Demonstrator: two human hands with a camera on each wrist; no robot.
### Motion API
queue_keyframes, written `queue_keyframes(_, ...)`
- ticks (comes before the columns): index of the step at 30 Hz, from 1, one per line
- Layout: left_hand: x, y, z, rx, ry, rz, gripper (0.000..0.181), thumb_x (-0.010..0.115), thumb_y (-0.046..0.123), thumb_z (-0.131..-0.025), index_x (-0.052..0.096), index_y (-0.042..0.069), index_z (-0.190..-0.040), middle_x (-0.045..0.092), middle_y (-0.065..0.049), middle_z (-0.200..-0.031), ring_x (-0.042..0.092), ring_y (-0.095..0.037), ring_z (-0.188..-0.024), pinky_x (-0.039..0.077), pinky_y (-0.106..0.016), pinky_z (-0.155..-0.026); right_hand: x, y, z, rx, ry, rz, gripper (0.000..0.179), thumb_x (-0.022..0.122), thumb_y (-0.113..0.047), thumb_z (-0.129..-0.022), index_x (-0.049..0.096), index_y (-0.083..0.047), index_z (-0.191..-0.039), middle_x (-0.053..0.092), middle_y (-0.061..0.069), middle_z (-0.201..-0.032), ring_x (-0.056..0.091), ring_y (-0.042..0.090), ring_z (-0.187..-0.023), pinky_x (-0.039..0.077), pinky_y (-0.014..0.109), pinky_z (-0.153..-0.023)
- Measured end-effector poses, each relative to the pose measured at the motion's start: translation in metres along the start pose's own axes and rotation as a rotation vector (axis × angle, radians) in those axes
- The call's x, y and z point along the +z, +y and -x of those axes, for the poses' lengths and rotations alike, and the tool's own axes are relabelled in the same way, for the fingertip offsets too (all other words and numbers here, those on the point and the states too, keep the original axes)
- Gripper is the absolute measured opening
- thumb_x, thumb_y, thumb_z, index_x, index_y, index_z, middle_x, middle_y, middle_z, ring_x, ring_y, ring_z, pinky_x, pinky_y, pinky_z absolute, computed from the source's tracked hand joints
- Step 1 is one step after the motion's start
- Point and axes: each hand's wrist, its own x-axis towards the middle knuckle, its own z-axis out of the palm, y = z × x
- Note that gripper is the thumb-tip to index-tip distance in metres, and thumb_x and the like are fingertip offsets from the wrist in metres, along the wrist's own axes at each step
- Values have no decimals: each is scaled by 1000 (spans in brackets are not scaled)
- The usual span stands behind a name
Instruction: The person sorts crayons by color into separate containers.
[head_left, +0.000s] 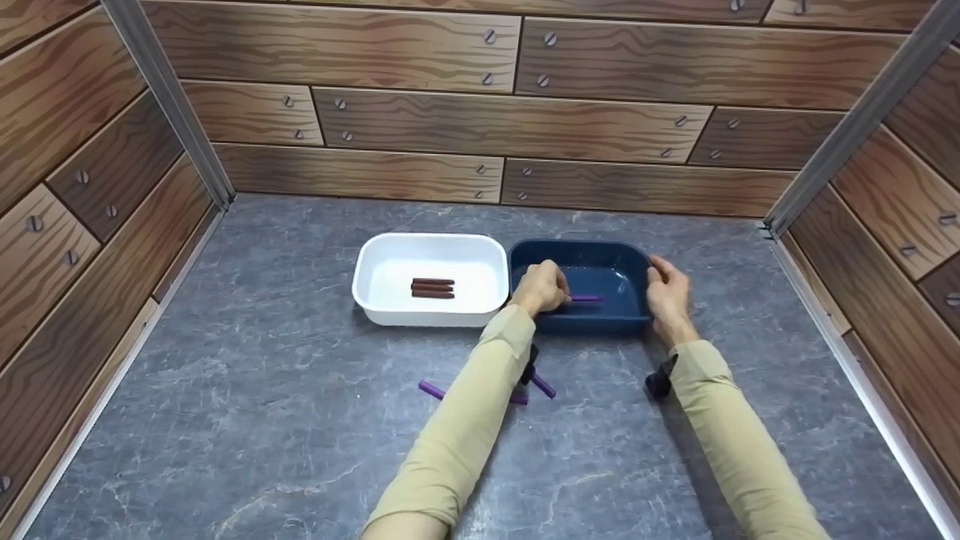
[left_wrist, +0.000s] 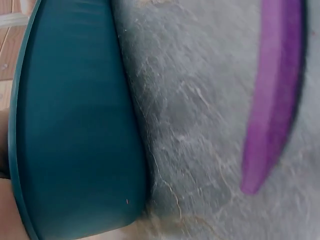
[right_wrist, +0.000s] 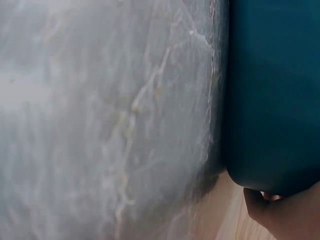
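Over the inside of a dark blue container (head_left: 604, 325), my left hand (head_left: 544, 287) reaches past the front wall. Its curled fingers pinch the left end of a purple stick (head_left: 586, 298). My right hand (head_left: 670, 296) grips the container's right end at the rim; in the right wrist view, a bent finger (right_wrist: 257, 202) shows at that end of the blue wall. Other purple sticks (head_left: 544, 385) lie on the surface below the left forearm, partly hidden by it. One purple stick (left_wrist: 272, 95), faceted with a tapered tip, looms large in the left wrist view.
A white container (head_left: 427, 318) stands directly left of the blue one, with 3 brown sticks (head_left: 433, 289) lying side by side inside. The grey marbled surface (head_left: 247, 360) is bounded by wood-patterned walls (head_left: 420, 116) at the back and both sides.
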Motion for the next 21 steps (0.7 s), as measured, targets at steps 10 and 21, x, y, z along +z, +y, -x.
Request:
queue_keyframes(10, 3, -1, -7, -94, -13, 27, 3, 82, 15, -78, 79, 16, -78, 75, 2, -93, 66, -14, -88, 54, -27, -85, 2, 0, -1, 1, 17, 5, 44, 33, -9, -106, 38, -5, -150, 40, 15, -154, 38, 24, -139, 34, 34, -115)
queue_keyframes(21, 3, 2, -8, -111, -39, -48, 5, 77, 13, -80, 79, 14, -85, 76, -1, -95, 66, -17, -86, 56, -32, -82, -1, 0, 1, -11, -7, 34, 45, 31, -12, -107, 35, -5, -151, 38, 15, -154, 38, 26, -140, 35, 37, -115)
